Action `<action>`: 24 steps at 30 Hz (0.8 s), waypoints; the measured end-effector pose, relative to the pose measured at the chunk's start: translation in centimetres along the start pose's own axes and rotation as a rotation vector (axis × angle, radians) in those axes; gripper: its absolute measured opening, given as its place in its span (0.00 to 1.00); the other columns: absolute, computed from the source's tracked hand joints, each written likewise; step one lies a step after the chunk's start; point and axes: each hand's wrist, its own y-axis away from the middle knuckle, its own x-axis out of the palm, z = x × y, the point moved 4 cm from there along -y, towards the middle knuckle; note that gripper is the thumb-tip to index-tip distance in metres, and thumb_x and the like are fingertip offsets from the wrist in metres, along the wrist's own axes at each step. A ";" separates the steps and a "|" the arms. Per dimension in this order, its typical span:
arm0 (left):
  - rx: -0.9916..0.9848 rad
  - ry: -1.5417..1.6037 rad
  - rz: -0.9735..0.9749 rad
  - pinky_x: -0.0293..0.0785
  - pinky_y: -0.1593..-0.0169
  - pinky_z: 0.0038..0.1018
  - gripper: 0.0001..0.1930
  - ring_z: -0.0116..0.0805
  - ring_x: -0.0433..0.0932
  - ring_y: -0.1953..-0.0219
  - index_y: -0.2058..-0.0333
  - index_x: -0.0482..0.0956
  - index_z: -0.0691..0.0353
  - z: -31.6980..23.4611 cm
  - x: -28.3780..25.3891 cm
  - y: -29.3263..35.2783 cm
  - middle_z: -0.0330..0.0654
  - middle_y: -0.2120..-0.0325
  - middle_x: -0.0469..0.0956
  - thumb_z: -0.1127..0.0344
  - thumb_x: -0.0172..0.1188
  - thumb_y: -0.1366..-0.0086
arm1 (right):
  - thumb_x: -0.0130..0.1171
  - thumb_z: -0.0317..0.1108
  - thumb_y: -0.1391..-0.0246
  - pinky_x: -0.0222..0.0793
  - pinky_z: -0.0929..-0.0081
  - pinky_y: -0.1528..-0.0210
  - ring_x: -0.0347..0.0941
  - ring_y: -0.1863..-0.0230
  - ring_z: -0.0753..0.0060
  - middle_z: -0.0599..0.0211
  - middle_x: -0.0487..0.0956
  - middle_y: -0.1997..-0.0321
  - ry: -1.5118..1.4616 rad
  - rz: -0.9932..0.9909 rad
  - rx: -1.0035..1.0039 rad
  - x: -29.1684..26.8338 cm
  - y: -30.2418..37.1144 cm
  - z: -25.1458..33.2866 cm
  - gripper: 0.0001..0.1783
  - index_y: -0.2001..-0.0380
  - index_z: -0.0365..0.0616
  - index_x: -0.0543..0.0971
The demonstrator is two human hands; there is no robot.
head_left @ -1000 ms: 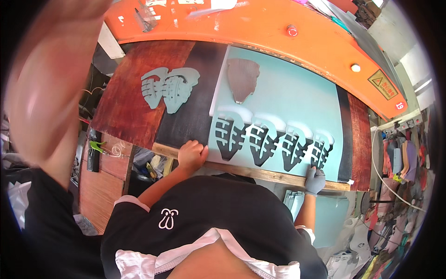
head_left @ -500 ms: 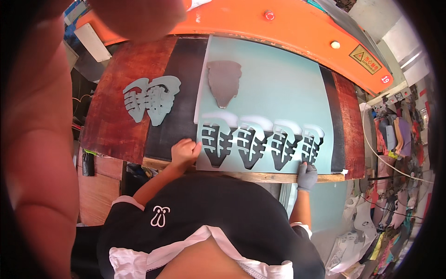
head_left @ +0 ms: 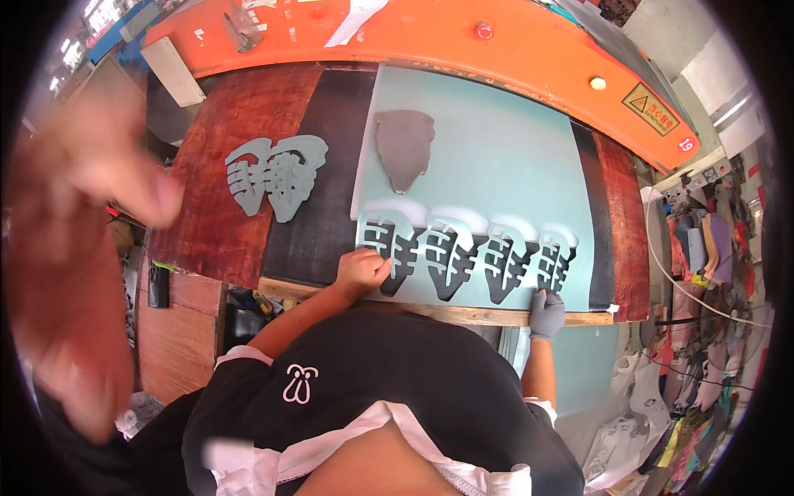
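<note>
A pale green sheet (head_left: 496,140) lies on the work table, with a row of several shoe-upper-shaped cut-outs along its near side. My bare left hand (head_left: 361,274) is closed in a loose fist over the sheet's near left corner, beside the leftmost cut-out; what its fingers hold, if anything, is hidden. In a grey glove, my right hand (head_left: 547,315) pinches the sheet's near edge below the rightmost cut-out. A grey-brown shield-shaped piece (head_left: 404,150) rests on the sheet's far left part. Two pale green cut pieces (head_left: 285,180) lie overlapping to the left.
An orange machine beam (head_left: 529,54) with a red button (head_left: 483,31) and a yellow warning label spans the far side. Another person's blurred hand (head_left: 107,165) is close at the left. A wooden strip (head_left: 463,315) edges the table. Material scraps (head_left: 703,240) hang at right.
My left hand has moved right onto the sheet's corner. My right hand stays at the near edge. The other person's hand has dropped away from the top, uncovering more of the orange beam.
</note>
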 end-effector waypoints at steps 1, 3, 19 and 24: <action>-0.003 -0.013 0.017 0.65 0.79 0.36 0.18 0.41 0.69 0.83 0.91 0.67 0.60 0.0 0.1 0.0 0.40 0.89 0.66 0.63 0.60 0.47 | 0.55 0.40 0.48 0.58 0.58 0.78 0.65 0.81 0.52 0.54 0.69 0.84 0.011 -0.001 -0.003 0.0 0.0 0.0 0.22 0.89 0.38 0.71; -0.012 -0.026 0.041 0.67 0.78 0.36 0.17 0.41 0.70 0.82 0.91 0.68 0.59 -0.1 0.2 -0.1 0.40 0.88 0.68 0.62 0.59 0.47 | 0.55 0.40 0.48 0.57 0.58 0.79 0.65 0.82 0.53 0.54 0.69 0.85 0.006 -0.012 -0.022 -0.1 0.0 0.0 0.22 0.90 0.38 0.71; -0.044 -0.034 0.113 0.67 0.77 0.37 0.18 0.42 0.71 0.81 0.91 0.70 0.58 -0.2 0.3 -0.3 0.40 0.88 0.68 0.59 0.58 0.45 | 0.55 0.41 0.48 0.59 0.58 0.77 0.66 0.81 0.52 0.54 0.69 0.84 -0.021 0.023 -0.003 -0.7 -0.5 0.3 0.22 0.89 0.38 0.71; -0.050 -0.037 0.126 0.67 0.77 0.37 0.18 0.42 0.71 0.81 0.90 0.71 0.58 -0.3 0.2 -0.3 0.40 0.88 0.69 0.59 0.57 0.45 | 0.52 0.36 0.48 0.59 0.55 0.77 0.67 0.79 0.50 0.53 0.71 0.83 0.006 0.023 -0.016 -1.0 -0.6 0.5 0.18 0.88 0.38 0.72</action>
